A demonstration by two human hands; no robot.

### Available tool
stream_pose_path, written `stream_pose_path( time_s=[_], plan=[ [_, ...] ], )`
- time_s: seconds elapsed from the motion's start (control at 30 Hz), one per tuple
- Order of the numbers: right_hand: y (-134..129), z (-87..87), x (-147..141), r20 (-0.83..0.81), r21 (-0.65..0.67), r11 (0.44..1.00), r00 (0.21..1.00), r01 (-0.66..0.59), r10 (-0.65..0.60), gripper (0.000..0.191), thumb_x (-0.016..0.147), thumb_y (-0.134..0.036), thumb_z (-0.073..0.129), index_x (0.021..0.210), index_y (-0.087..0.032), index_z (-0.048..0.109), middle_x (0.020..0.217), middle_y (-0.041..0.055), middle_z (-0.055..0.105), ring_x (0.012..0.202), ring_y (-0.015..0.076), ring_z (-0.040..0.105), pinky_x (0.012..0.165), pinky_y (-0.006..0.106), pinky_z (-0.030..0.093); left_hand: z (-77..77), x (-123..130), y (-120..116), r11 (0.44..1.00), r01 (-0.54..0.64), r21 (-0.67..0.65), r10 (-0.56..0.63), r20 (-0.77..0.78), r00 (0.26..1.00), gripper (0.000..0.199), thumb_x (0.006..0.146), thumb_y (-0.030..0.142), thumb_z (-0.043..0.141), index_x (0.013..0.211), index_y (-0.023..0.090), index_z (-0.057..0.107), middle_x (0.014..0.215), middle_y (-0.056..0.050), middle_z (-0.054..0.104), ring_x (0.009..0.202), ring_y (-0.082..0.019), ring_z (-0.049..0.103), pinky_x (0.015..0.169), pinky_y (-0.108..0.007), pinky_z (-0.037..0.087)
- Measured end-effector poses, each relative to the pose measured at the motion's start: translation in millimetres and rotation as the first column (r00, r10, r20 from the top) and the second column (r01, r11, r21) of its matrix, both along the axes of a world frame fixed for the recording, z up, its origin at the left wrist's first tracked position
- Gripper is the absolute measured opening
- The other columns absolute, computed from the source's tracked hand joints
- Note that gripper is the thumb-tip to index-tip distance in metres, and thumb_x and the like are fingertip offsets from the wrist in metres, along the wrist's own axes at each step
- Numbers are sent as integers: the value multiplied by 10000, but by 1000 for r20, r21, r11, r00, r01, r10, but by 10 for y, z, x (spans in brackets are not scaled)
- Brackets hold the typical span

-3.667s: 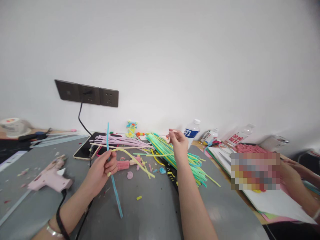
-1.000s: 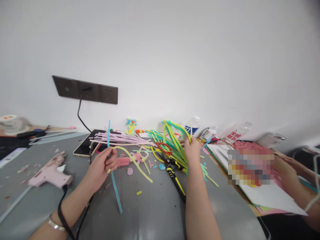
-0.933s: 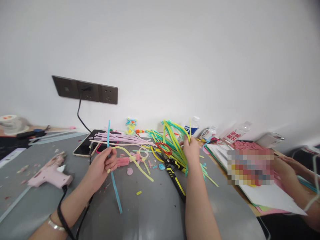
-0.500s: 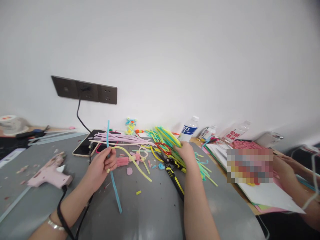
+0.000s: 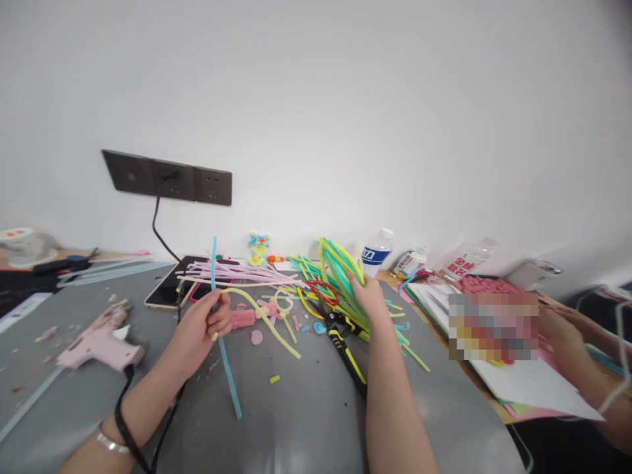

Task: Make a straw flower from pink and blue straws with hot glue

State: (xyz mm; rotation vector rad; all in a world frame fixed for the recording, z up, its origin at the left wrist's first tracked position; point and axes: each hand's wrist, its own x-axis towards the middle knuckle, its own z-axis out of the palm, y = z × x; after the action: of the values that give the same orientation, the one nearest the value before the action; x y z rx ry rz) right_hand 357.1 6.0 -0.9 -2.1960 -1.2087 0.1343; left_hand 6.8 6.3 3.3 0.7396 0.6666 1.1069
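My left hand (image 5: 206, 322) is closed around a blue pipe cleaner (image 5: 230, 378) that stands nearly upright and a pale yellow pipe cleaner (image 5: 269, 320) that curves off to the right. My right hand (image 5: 368, 296) grips a bundle of green and yellow pipe cleaners (image 5: 340, 266), its upper ends raised off the pile. Beneath and beside the bundle lie more green pipe cleaners (image 5: 412, 352). Just left of my right forearm rest black and yellow pliers (image 5: 348, 359), partly covered by the arm. Lilac pipe cleaners (image 5: 237, 272) are spread behind my left hand.
A pink glue gun (image 5: 101, 345) lies at left, its black cord passing my left arm. A tablet (image 5: 165, 286), a small figure (image 5: 258, 249) and a water bottle (image 5: 378, 250) stand or lie near the wall. At right, another person's hands (image 5: 563, 329) are over papers (image 5: 533, 388).
My right hand has lifted the green and yellow bundle, raising its upper ends from the pile. The left hand stays in place with its two pipe cleaners.
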Motion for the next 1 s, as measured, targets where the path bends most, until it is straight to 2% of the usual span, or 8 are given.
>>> stream_pose_path(
  time_s=[0.13,0.27,0.37,0.47,0.6,0.8,0.87,1.0],
  plan=[
    [-32,6,-53,-89,-32,991,988,-130,126,503,809,-579,583,978,-125,721,880,116,750,844,278,698,723,313,506,2,-1,2,1000,5,8,-5,-2,1000,275,869,336,648,695,132,586,488,104,274,380,-39,207,384,-155,307],
    [-50,-37,-86,-76,-107,958,962,-268,261,527,688,-417,774,1131,-154,664,1066,108,740,940,253,686,763,280,499,1,3,4,1000,6,12,-6,-1,1000,277,878,331,634,689,134,586,486,103,273,377,-42,207,387,-158,321],
    [-26,-56,-77,-13,-154,970,982,-186,186,384,723,-269,715,1083,-139,680,1005,120,743,906,259,684,746,291,486,-8,0,7,1000,6,11,-6,-4,1000,276,879,327,629,688,132,592,483,103,273,380,-43,204,387,-158,319],
    [-2,-38,-53,11,-144,982,992,-123,126,223,771,-242,620,933,-118,711,885,139,737,851,274,678,724,308,475,-9,-3,9,1000,5,11,-5,-6,1000,274,876,324,631,685,131,597,483,103,270,382,-41,197,386,-156,318],
    [-2,-18,-32,-20,-90,988,992,-122,121,219,796,-258,574,917,-130,705,876,114,741,833,251,683,730,291,482,7,3,10,1000,-1,0,1,-8,1000,276,874,322,631,679,129,600,480,102,267,383,-40,198,386,-155,312],
    [12,-68,-23,-135,-74,986,981,-152,142,300,862,-211,450,1068,-125,650,755,63,739,574,182,666,634,268,493,6,-1,10,1000,3,1,-3,-14,1000,275,887,307,611,677,129,598,479,101,256,390,-42,191,387,-157,304],
    [22,-74,-25,-131,-79,986,982,-147,136,285,847,-230,476,1025,-116,668,741,76,732,615,208,671,650,285,493,-1,-4,10,1000,7,6,-7,-7,1000,276,889,310,610,681,128,600,483,101,258,394,-42,190,391,-158,310],
    [30,-72,-39,-98,-63,989,987,-135,128,297,829,-298,538,1015,-121,687,851,103,739,840,265,679,748,309,491,-8,-6,13,1000,12,9,-12,-4,1000,275,889,309,610,683,127,602,487,99,266,396,-42,191,391,-159,316]
  ],
)
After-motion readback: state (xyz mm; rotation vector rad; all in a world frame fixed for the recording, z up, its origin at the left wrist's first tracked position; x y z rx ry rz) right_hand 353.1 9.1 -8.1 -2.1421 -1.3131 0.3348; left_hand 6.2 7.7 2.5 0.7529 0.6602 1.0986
